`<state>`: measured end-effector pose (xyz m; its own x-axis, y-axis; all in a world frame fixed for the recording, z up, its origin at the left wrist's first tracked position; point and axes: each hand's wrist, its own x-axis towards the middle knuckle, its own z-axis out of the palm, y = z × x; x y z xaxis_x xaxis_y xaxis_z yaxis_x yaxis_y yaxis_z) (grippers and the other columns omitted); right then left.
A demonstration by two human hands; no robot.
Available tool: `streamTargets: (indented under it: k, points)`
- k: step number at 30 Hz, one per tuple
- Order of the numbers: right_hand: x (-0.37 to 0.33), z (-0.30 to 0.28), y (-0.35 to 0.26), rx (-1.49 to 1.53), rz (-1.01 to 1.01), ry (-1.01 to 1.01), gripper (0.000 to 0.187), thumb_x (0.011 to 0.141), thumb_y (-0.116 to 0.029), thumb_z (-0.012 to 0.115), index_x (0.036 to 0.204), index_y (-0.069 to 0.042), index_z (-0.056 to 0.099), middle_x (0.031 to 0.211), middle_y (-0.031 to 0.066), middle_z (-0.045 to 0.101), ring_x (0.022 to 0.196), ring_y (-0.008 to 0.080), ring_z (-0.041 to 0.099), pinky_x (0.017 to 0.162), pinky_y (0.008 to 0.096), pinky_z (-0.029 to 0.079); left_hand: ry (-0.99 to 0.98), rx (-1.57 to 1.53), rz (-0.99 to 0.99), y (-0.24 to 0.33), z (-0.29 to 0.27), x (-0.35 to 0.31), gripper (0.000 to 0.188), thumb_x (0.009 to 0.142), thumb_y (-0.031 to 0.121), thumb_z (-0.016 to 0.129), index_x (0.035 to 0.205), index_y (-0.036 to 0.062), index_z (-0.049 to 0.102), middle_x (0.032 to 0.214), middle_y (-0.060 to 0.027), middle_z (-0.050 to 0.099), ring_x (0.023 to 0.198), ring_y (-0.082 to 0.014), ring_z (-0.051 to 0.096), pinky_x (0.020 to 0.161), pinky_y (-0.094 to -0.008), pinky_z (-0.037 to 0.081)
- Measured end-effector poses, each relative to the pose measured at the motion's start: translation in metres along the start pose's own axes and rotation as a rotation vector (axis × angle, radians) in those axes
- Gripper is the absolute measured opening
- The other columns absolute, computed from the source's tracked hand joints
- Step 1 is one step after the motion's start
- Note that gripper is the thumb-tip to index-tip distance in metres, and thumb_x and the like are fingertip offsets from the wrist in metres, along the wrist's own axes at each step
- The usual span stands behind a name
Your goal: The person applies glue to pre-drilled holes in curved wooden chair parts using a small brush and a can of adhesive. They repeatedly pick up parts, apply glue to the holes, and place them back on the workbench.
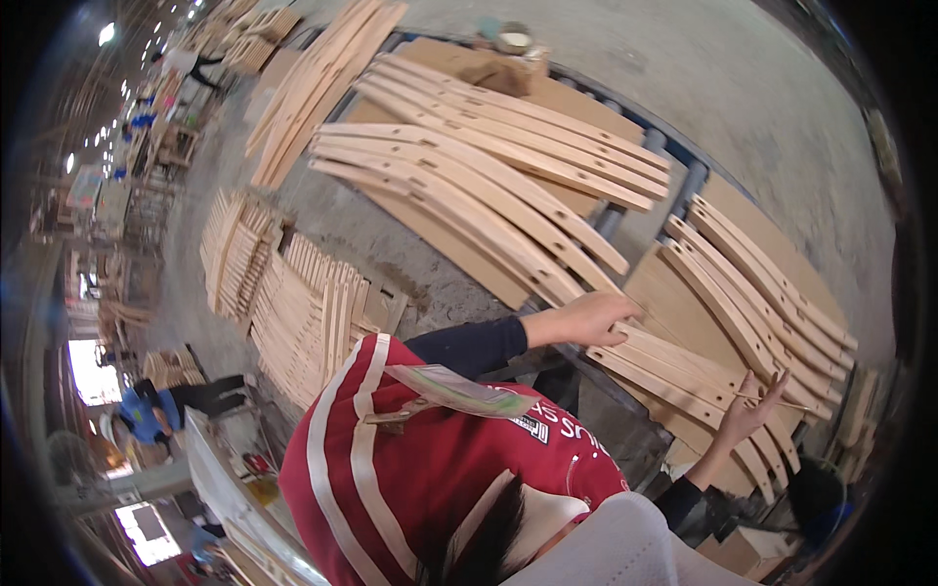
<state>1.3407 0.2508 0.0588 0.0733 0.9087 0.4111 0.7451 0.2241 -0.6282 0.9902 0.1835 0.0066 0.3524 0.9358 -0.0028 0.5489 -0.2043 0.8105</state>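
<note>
My left hand (594, 318) is closed around the near-left end of a curved wooden slat (674, 356), its fingers curled over the edge. The slat is pale, with small dark holes, and lies in a group of similar slats on brown cardboard. Over the other end of that group is my right hand (745, 420), its fingers spread apart and nothing seen between them. Just beyond it lies another row of curved slats (752, 293) with slots and holes.
Two more groups of curved slats (459, 186) lie beyond my left hand on cardboard (420, 220), over a roller conveyor (690, 186). A round tin (513, 39) stands at the far edge. Stacked wooden parts (303, 313) sit on the floor at left; people (161, 410) are farther off.
</note>
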Motion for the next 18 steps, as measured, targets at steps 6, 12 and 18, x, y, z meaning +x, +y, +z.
streamTargets:
  k: [6,12,18]
  points:
    - [-0.024,0.079,-0.155,0.083,-0.209,-0.069,0.062,0.096,-0.014,0.064,0.151,-0.01,0.036,0.151,0.0177,0.041,0.133,0.03,0.049,0.099,0.0414,0.047,0.032,0.092,-0.114,-0.036,-0.059,-0.184,0.049,0.081,0.025,0.071,0.124,0.006,0.057,0.106,-0.0146,0.064,0.1,-0.0346,0.061,0.086,-0.0468,0.048]
    - [-0.058,0.159,-0.268,0.155,-0.293,-0.176,0.067,0.095,-0.017,0.065,0.153,-0.01,0.031,0.149,0.02,0.043,0.134,0.0297,0.048,0.101,0.043,0.045,0.194,0.153,-0.392,-0.062,-0.16,-0.333,0.049,0.083,0.026,0.069,0.126,0.0065,0.057,0.108,-0.0147,0.064,0.104,-0.0336,0.061,0.089,-0.0459,0.048]
    - [-0.069,0.177,-0.329,0.19,-0.327,-0.233,0.069,0.095,-0.016,0.066,0.153,-0.009,0.03,0.145,0.0216,0.047,0.133,0.0304,0.049,0.101,0.0444,0.045,0.367,0.135,-0.626,-0.096,-0.182,-0.411,0.049,0.084,0.027,0.067,0.127,0.006,0.057,0.113,-0.0149,0.063,0.107,-0.0348,0.061,0.091,-0.0456,0.048]
